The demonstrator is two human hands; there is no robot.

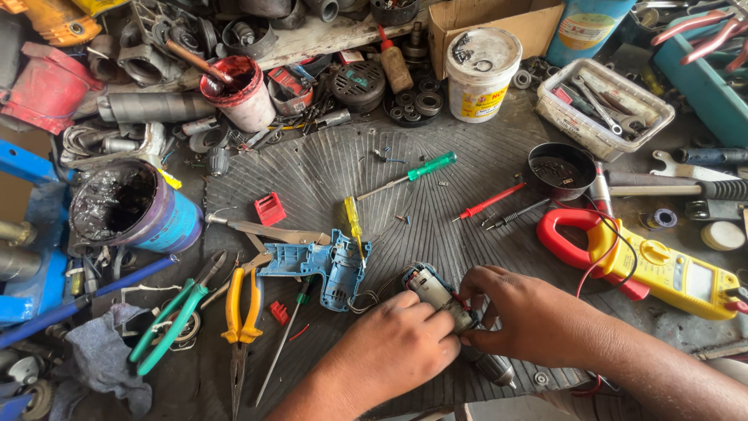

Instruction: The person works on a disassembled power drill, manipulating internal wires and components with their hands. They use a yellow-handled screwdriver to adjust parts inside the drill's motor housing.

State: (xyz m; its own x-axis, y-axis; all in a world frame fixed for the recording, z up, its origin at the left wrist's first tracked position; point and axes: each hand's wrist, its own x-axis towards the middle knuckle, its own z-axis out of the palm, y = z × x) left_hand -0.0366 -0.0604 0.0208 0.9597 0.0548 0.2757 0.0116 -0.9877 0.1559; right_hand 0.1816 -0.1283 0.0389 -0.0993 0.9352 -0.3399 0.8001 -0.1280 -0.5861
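Soft, even daylight fills the frame, somewhat brighter toward the top. Shadows are short and faint, pooling just under both hands at the lower centre. The white bucket lid point(482, 48) at the upper middle is nearly washed out, and wet black grease in the blue tub point(128, 206) at the left glints. Focus is sharp at the centre; the corners bend and soften slightly from the wide lens.
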